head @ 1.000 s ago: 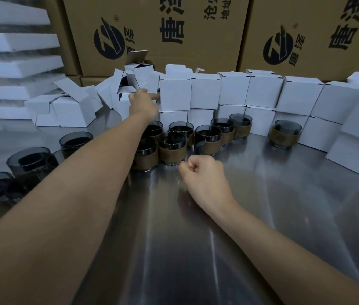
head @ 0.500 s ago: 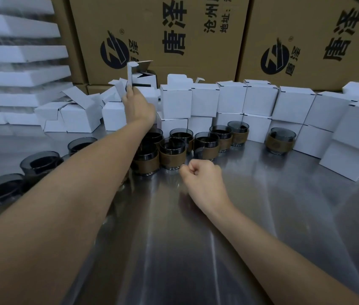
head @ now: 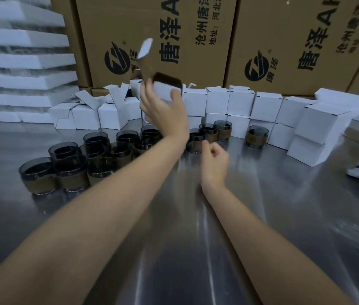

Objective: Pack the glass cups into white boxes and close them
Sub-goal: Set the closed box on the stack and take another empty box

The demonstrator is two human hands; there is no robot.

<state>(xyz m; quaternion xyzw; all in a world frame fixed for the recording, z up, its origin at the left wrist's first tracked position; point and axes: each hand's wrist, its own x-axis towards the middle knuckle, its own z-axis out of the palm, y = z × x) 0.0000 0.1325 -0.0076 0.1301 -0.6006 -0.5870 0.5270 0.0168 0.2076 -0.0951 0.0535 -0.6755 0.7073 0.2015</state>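
On the wide steel table (head: 262,216), a wall of closed white boxes (head: 240,102) runs along the back, and the glass cups (head: 70,170) stand crowded at the left, some touching, with a few more near the boxes. The cups look heavy for their size, hard and breakable, and the smooth glass is likely slippery; the brown band round each lower half probably gives the surest hold, taken from the side so neighbours are not knocked. The open white box (head: 163,91) is raised above the cups, mouth tilted toward the camera. It is thin card, light and easily crushed, so it is best held by its walls, as the left hand (head: 163,115) does, fingers wrapped round it. The right hand (head: 215,156) hovers low by the cups, curled into a fist with nothing visible in it. Motion blur smears the box and its lifted flap (head: 145,48), its inside is dark, and the left arm hides several cups
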